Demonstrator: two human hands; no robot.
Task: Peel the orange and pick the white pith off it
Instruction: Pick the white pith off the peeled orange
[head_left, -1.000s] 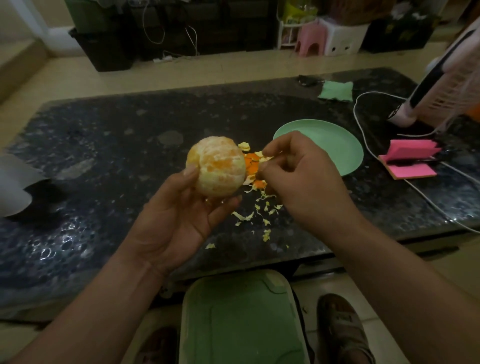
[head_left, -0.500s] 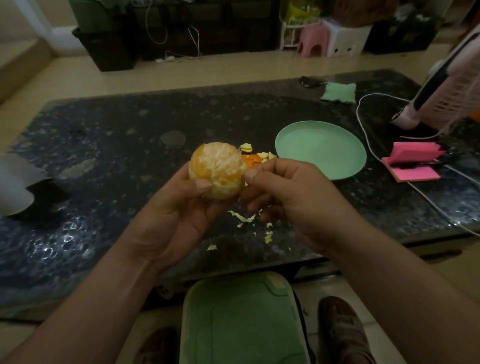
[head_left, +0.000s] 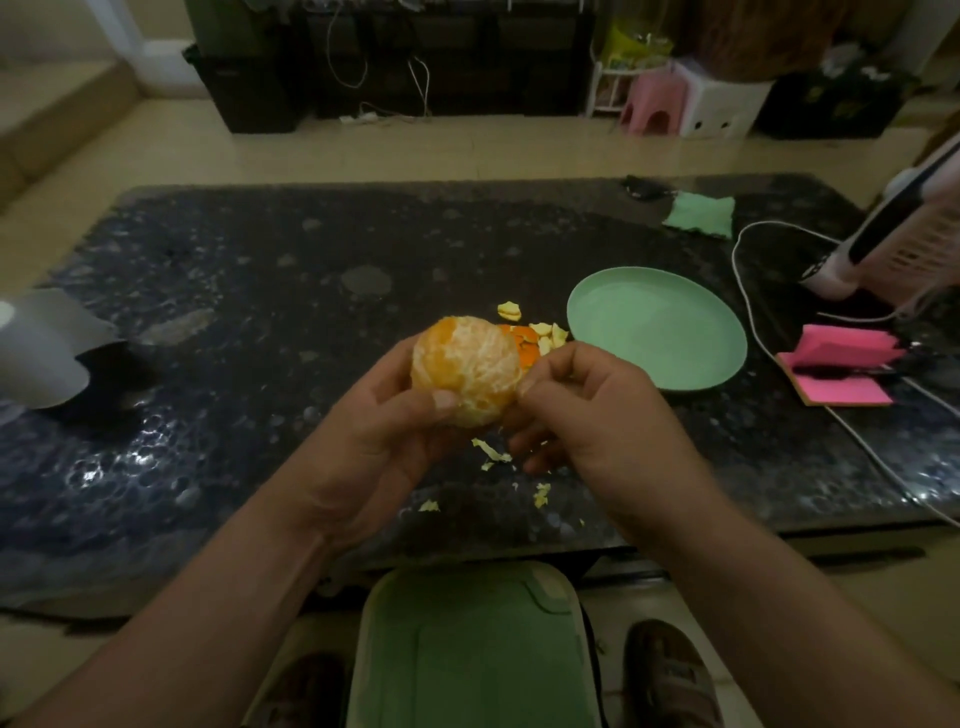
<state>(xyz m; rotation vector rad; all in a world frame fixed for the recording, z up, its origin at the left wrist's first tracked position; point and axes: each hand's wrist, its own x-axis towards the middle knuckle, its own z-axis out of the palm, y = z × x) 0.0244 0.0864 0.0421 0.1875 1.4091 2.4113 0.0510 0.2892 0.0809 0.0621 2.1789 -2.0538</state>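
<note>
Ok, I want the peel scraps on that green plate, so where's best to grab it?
Take the green plate by its near rim, coming in from your side with the right hand: it lies flat and shallow, so only the raised rim offers a pinch. Peel scraps crowd its left edge and a white cable runs by its right.

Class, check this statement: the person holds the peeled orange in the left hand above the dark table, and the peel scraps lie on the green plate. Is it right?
Not quite. The head view shows the left hand holding the peeled orange above the dark table, but the peel scraps lie on the table beside the green plate, not on it.
</note>
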